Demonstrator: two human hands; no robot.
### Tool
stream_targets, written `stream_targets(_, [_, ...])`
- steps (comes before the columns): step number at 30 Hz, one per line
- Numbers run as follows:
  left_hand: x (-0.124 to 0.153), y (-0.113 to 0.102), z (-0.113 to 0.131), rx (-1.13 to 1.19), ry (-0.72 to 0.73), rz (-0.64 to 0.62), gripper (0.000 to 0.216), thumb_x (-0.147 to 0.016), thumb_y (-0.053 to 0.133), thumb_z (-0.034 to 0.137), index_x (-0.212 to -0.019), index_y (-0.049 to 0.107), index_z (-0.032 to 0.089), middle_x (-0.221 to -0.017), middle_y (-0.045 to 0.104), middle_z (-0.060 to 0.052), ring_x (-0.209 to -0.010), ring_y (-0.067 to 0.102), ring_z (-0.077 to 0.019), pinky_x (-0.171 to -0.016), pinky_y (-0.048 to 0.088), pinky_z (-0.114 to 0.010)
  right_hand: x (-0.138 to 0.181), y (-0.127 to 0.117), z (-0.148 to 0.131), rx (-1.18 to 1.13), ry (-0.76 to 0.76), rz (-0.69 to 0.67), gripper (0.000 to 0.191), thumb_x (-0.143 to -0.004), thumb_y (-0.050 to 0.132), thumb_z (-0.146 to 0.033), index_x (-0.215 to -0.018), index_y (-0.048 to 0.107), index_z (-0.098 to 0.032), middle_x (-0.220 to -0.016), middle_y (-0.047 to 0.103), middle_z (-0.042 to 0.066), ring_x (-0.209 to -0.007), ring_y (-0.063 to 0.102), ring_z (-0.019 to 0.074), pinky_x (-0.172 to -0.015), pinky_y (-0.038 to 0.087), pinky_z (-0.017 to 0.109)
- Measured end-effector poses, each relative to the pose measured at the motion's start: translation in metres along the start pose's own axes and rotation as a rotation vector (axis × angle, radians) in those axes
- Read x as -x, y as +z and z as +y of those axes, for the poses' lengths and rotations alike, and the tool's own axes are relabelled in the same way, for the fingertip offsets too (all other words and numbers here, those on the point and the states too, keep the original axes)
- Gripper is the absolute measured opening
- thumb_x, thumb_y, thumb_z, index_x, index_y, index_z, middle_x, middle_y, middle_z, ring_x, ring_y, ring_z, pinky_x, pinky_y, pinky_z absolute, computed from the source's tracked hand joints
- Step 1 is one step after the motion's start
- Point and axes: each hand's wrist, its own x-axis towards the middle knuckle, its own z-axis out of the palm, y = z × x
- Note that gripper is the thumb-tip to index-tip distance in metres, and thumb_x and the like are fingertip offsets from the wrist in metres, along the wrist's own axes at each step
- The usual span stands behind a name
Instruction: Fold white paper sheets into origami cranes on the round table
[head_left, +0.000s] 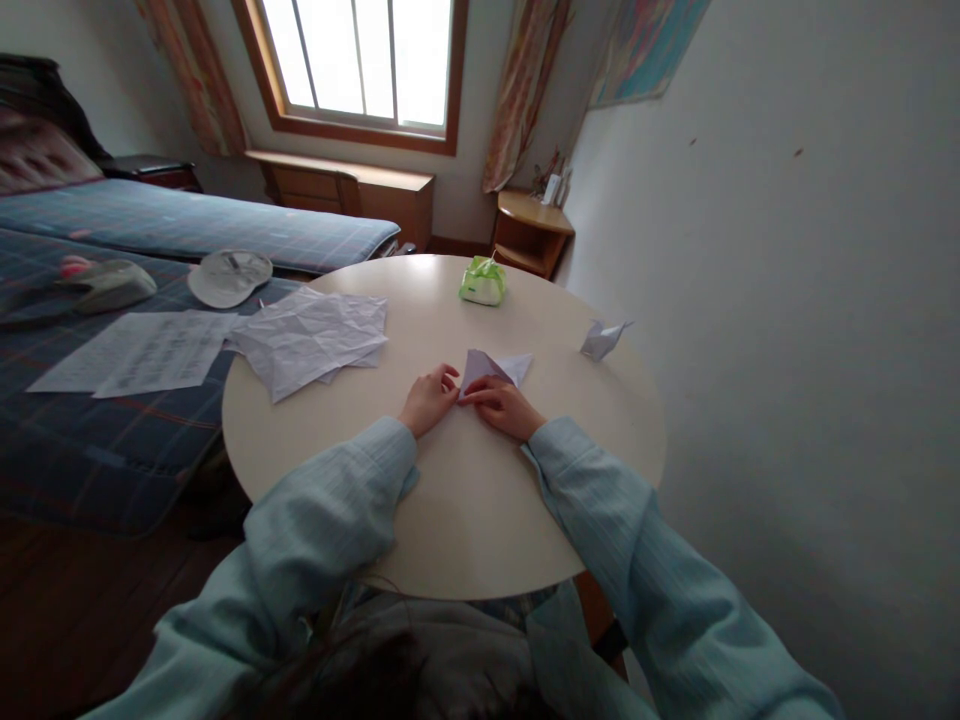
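Plaid bed (75,460) is standing at left. Round white tabletop (465,510) is filling the middle. Creased paper sheets (319,340) are lying piled on its left side. Folded paper (478,366) is sitting near the tabletop's center, at both hands, with a pointed flap sticking up. Right hand (508,408) is holding its near edge, fingers closing narrow on it. Left hand (430,400) is resting by its left corner, fingers curling; cannot tell if gripping. Green-and-white packet (483,282) is sitting toward the far edge. Small paper figure (601,342) is standing at right.
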Motion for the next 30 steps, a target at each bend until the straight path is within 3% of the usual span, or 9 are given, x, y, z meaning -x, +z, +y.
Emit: stream_targets(30, [-0.0004,-0.0002,0.0000,-0.014,0.000,-0.004,0.023,-0.071,0.052,0.017,-0.093,0.056,0.015,-0.070,0.064,-0.002,-0.061,0.056,-0.0104,-0.060,0.044,-0.021,-0.0003,-0.0007,-0.0025,0.035,0.005,-0.006,0.035,-0.068,0.048,-0.005,-0.091,0.066,-0.023,-0.095,0.059,0.005,-0.089,0.055,0.0144,-0.084,0.044,0.031])
